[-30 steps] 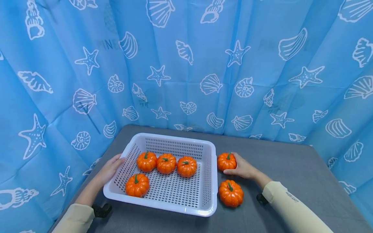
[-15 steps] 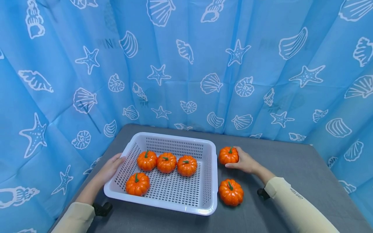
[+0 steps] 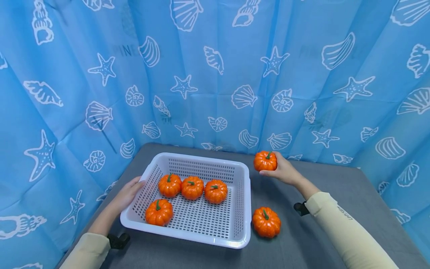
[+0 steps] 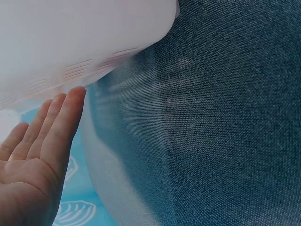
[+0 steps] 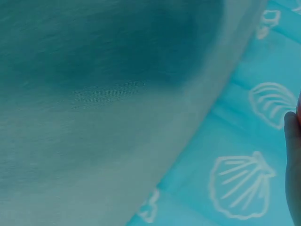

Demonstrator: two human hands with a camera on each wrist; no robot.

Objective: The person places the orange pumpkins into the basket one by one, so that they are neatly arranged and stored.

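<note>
My right hand (image 3: 284, 171) grips a small orange pumpkin (image 3: 265, 161) with a green stem, raised above the table beyond the right end of a white basket (image 3: 244, 244). In the right wrist view only a sliver of this hand (image 5: 293, 165) shows at the right edge. Another pumpkin (image 3: 266, 222) sits on the table beside the basket. Several more lie inside it, three in a row with the middle one (image 3: 192, 188) between its neighbours, and one (image 3: 159, 212) nearer the front left. My left hand (image 3: 129, 194) touches the basket's left side, its fingers straight in the left wrist view.
The grey cloth-covered table (image 3: 330, 209) extends to the right of the basket. A blue curtain (image 3: 201, 112) with white shell and starfish prints hangs behind the table and along both sides.
My right hand has lifted the pumpkin off the table, moving it up and slightly away from the basket. My left hand and the basket have stayed in place.
</note>
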